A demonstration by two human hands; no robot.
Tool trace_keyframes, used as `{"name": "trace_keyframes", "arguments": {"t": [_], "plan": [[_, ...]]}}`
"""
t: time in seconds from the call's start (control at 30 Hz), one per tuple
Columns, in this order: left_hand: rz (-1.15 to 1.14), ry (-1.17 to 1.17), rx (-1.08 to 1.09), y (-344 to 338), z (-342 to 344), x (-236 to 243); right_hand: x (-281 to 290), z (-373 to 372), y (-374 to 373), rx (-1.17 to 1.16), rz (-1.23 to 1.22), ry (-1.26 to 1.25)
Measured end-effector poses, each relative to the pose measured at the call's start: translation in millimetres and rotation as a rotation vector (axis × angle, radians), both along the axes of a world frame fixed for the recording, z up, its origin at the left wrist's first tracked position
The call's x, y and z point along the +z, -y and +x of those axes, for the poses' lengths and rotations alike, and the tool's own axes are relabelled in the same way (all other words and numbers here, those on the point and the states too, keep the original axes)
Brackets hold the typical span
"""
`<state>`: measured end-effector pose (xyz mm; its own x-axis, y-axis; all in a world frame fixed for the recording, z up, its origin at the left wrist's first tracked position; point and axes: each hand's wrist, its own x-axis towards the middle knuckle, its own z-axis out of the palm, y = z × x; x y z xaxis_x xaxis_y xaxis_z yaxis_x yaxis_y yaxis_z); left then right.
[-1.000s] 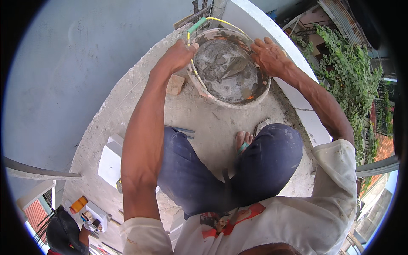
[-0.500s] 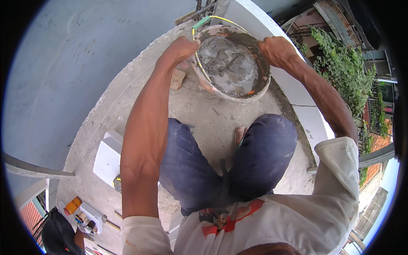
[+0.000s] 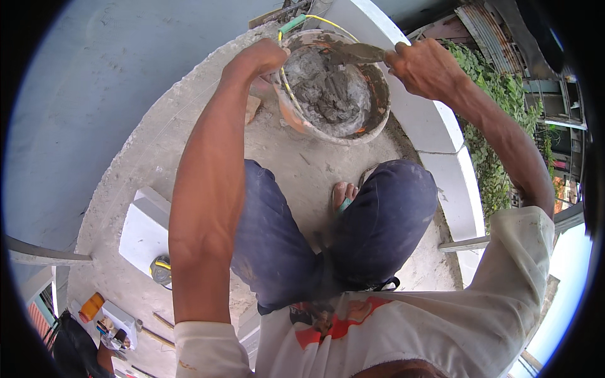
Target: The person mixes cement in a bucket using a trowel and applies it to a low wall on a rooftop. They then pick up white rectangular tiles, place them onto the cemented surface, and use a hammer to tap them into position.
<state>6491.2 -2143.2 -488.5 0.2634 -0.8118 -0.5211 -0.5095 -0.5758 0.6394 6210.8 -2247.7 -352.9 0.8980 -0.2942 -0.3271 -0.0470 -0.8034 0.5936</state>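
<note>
Bucket: round, mortar-smeared orange plastic bucket [image 3: 343, 140], lumpy wet grey mortar [image 3: 328, 94] inside.
Left hand [image 3: 265, 58]: grips left rim.
Right hand [image 3: 428, 68]: holds mortar-coated metal trowel [image 3: 359, 53], blade over bucket's far right.
Bucket handle: yellow wire, green tube grip [image 3: 292, 24].
Floor, left: angular white block [image 3: 142, 230]; rounded black-and-yellow tool [image 3: 161, 269] at its near edge.

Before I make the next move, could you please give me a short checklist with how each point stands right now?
1. Left hand gripping the near-left rim of the bucket: ok.
2. Right hand holding the trowel: ok.
3. Trowel blade over the bucket's opening: ok.
4. Green grip of the bucket's handle out of the mix: ok, past the far rim.
5. Mix surface smooth: not ok, it looks lumpy.
6. Bucket standing level: cannot tell from above.
</note>
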Motion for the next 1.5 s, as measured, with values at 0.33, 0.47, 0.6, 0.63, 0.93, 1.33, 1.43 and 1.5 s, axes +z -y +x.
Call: {"name": "trace_keyframes", "arguments": {"t": [0.33, 0.47, 0.6, 0.63, 0.93, 1.33, 1.43, 1.5], "plan": [[-0.109, -0.038, 0.030, -8.7, 19.1, -30.5, -41.8, 81.7, 13.9, -0.422, 0.273, -0.541], [-0.152, -0.082, 0.033, -9.4, 11.1, -25.2, -40.4, 60.5, 15.2, -0.873, 0.630, -0.577], [-0.098, -0.109, -0.016, -5.5, 15.2, -17.7, -57.8, 33.5, 6.4, -1.109, 1.050, -0.432], [-0.093, -0.115, -0.018, -5.4, 12.9, -14.7, -60.6, 29.2, 0.9, -1.156, 1.096, -0.384], [-0.040, -0.044, -0.044, 0.4, 17.7, -11.8, -96.9, 10.7, -50.0, -1.538, 1.628, 0.168], [-0.049, -0.178, 0.042, -6.5, 21.4, -13.1, -141.1, -26.5, -29.6, -1.731, 2.680, 0.738], [-0.040, -0.135, 0.027, -6.4, 19.9, -9.1, -115.5, -51.9, -17.6, -1.712, 2.479, 0.701], [-0.016, -0.092, 0.016, -5.7, 21.0, -10.7, -89.1, -51.8, -21.5, -1.651, 2.058, 0.650]]}}
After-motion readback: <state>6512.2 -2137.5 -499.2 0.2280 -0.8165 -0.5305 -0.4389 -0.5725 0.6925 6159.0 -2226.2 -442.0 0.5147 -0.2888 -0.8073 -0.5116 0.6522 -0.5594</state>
